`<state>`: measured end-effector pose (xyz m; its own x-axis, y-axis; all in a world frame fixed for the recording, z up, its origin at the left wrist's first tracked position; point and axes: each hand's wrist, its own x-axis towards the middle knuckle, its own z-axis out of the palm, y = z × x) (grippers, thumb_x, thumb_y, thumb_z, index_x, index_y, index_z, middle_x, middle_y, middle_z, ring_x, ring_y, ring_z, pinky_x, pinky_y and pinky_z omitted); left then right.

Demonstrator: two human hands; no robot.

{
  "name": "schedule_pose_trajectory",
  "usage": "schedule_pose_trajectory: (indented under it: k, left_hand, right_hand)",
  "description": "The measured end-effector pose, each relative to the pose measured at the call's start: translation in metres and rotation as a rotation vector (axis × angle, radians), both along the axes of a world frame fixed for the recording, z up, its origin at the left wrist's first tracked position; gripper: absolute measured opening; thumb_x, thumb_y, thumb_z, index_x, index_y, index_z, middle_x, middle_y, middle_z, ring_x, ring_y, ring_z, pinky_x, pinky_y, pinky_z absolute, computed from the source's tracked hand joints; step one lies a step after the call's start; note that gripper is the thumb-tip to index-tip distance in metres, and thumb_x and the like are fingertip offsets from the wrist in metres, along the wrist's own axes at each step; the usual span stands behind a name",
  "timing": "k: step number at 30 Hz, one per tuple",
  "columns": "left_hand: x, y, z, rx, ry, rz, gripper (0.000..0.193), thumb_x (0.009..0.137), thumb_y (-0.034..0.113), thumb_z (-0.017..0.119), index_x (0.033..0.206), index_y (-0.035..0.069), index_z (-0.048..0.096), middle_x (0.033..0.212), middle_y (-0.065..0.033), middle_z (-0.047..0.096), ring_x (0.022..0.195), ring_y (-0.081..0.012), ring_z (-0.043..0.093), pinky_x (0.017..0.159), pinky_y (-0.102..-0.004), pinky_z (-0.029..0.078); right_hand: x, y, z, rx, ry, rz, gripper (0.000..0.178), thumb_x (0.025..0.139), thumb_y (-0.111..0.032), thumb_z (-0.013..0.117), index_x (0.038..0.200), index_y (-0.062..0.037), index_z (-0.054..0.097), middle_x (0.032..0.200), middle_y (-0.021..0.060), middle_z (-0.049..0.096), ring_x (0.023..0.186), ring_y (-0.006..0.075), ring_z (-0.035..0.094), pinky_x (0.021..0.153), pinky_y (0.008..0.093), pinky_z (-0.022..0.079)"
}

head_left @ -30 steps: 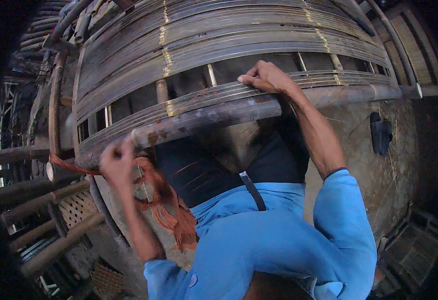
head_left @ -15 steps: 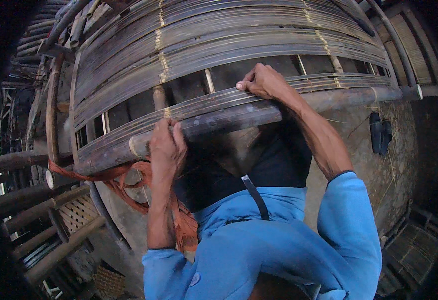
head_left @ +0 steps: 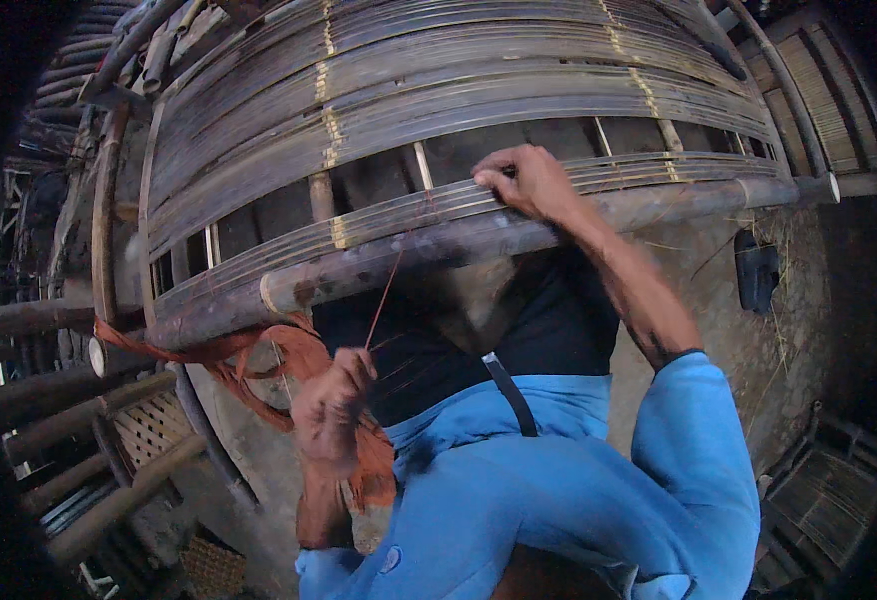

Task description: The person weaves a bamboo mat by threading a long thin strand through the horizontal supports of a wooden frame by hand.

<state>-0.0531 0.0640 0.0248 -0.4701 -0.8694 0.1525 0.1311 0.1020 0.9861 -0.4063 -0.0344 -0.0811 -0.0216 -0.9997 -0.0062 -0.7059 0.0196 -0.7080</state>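
A low platform of thin split-bamboo strips point(head_left: 519, 90) fills the upper view, bound across with pale lashings. Along its near edge runs a thick bamboo pole point(head_left: 419, 250). My left hand point(head_left: 337, 405), slightly blurred, is drawn back below this pole, its fingers closed on a thin red strand point(head_left: 384, 305). The strand runs taut up and over the pole toward the front strips. My right hand point(head_left: 531, 182) rests at those front strips with fingers curled in and thumb bent; whatever lies between its fingertips is hidden.
Orange cloth point(head_left: 299, 360) is draped from the platform's near left corner beside my left arm. A pair of dark objects point(head_left: 757, 272) lies to the right. A woven basket point(head_left: 212, 560) stands low at left, near stacked bamboo poles point(head_left: 129, 490). A slatted bench point(head_left: 824, 495) is at lower right.
My left hand has moved from the bamboo pole back toward my body, and the red strand now stretches from it. My right hand stays at nearly the same place.
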Motion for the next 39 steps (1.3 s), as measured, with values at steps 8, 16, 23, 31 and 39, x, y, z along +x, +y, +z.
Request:
schedule_pose_trajectory:
  k: [8,16,23,31,39]
  left_hand:
    - [-0.006,0.005,0.017,-0.224,-0.252,-0.087,0.040,0.100,0.021,0.058,0.069,0.001,0.045,0.067,-0.0094,0.037,0.064,-0.0257,0.038,0.069,-0.0410,0.038]
    - [-0.011,0.011,0.034,-0.087,-0.318,-0.131,0.026,0.095,0.011,0.058,0.073,-0.001,0.053,0.073,-0.0126,0.050,0.071,-0.0290,0.050,0.074,-0.0432,0.042]
    - [-0.079,-0.001,0.081,-0.824,-0.250,-0.060,0.030,0.083,0.030,0.071,0.109,0.014,0.072,0.114,-0.0168,0.069,0.111,-0.0364,0.061,0.096,-0.0486,0.046]
    - [-0.034,-0.019,0.078,-0.491,-0.351,-0.781,0.045,0.080,0.037,0.073,0.116,0.011,0.070,0.124,-0.0151,0.068,0.118,-0.0328,0.059,0.102,-0.0470,0.040]
    - [0.068,-0.121,0.060,-0.823,-1.533,-0.686,0.051,0.081,0.035,0.078,0.125,0.013,0.067,0.130,-0.0111,0.067,0.126,-0.0321,0.057,0.112,-0.0499,0.032]
  right_hand:
    - [0.114,0.033,0.008,-0.583,-0.180,0.533,0.034,0.079,-0.038,0.079,0.086,-0.0083,0.064,0.096,0.0090,0.066,0.103,0.0310,0.063,0.099,0.0452,0.044]
    - [0.104,0.065,0.005,-0.499,-0.189,0.428,0.024,0.077,-0.023,0.080,0.076,-0.0087,0.060,0.074,0.0073,0.056,0.080,0.0286,0.056,0.085,0.0400,0.043]
    - [-0.041,0.081,0.012,-0.562,0.107,0.022,0.047,0.072,0.007,0.067,0.116,-0.0106,0.069,0.111,0.0095,0.067,0.107,0.0333,0.060,0.093,0.0409,0.050]
    - [-0.111,0.101,0.008,-0.259,0.573,0.042,0.047,0.071,-0.004,0.072,0.114,-0.0219,0.075,0.123,0.0064,0.063,0.110,0.0283,0.057,0.097,0.0390,0.050]
    - [-0.109,0.079,0.014,-0.280,0.507,-0.030,0.017,0.089,-0.010,0.068,0.105,-0.0076,0.062,0.108,0.0088,0.066,0.105,0.0307,0.061,0.090,0.0410,0.050]
